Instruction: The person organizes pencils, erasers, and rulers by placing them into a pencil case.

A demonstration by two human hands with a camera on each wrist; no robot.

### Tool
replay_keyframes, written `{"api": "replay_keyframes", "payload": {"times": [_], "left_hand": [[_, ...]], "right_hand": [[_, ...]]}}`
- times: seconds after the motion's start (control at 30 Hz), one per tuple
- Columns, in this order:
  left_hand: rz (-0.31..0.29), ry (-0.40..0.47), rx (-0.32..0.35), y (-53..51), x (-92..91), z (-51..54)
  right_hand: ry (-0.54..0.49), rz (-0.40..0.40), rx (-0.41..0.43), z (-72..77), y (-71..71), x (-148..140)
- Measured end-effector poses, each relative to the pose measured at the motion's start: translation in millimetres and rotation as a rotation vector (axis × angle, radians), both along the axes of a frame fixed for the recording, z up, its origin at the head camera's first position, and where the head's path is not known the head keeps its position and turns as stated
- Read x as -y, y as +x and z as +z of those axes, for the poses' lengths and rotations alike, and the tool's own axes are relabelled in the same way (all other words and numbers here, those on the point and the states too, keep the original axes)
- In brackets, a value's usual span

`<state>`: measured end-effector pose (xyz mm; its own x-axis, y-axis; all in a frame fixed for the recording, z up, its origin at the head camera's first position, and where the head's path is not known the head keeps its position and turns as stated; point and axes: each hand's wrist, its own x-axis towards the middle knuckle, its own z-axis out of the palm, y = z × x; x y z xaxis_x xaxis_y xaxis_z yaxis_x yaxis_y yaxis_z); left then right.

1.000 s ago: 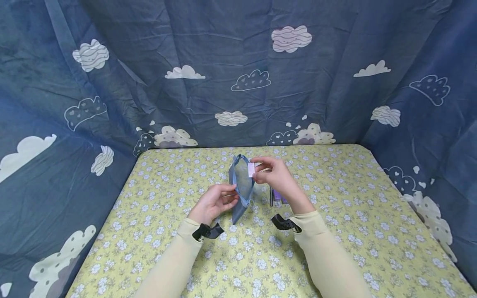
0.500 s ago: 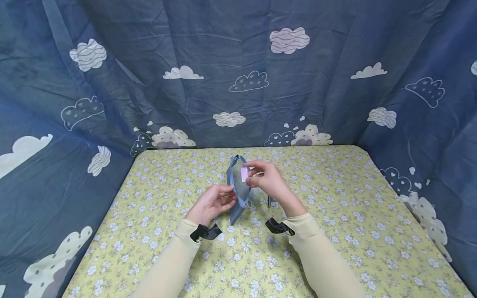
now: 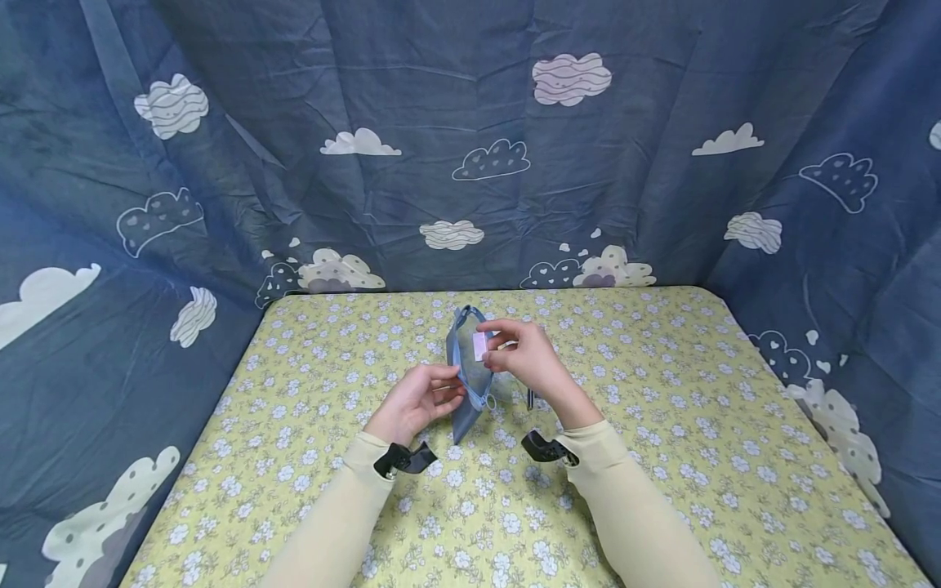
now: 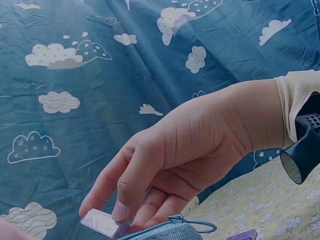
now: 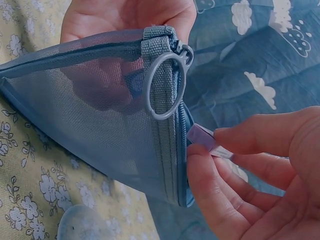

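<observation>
Currently in the right hand: the right hand (image 3: 525, 355) pinches a small, pale lilac-and-white rectangular block (image 3: 479, 346) between thumb and fingertips, gap closed to the block's width, remaining fingers loosely bent.
Block's place: at the mouth of a blue-grey mesh zip pouch (image 5: 120, 125); whether any of it is past the zip line cannot be told.
Left hand: the left hand (image 3: 419, 400) has its fingers curled on the pouch's left side, gripping it near the rim.
Pouch: unzipped, mouth gaping, a grey pull ring (image 5: 148, 95) hanging at its near end; it is about midway between the table's left and right edges, towards the far edge.
By the right forearm: a thin dark striped item (image 3: 530, 398), partly hidden.
Left wrist view, bottom edge: a purple box-shaped item (image 4: 243, 235), mostly cut off.
Table: yellow floral cloth (image 3: 367, 531).
Behind: dark blue cloud-print curtain (image 3: 412, 82).
</observation>
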<state>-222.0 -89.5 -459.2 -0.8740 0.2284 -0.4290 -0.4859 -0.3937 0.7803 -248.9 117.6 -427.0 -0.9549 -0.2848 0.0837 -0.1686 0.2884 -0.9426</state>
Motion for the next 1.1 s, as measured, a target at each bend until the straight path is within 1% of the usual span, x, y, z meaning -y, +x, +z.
{"api": "replay_keyframes", "payload": {"times": [0.3,0.5,0.7,1.1], "left_hand": [[0.009,0.011,0.003,1.5,-0.1,0.2],[0.007,0.01,0.001,1.6,-0.2,0.3],[0.001,0.01,-0.007,1.6,0.3,1.0],[0.007,0.008,0.002,0.7,1.0,0.9]], "right_hand": [[0.024,0.011,-0.002,-2.7,-1.5,-0.6],[0.031,0.017,0.002,-4.5,-2.1,-0.7],[0.037,0.034,-0.013,-3.9,-2.1,0.1],[0.075,0.032,0.004,-5.6,-2.2,1.3]]}}
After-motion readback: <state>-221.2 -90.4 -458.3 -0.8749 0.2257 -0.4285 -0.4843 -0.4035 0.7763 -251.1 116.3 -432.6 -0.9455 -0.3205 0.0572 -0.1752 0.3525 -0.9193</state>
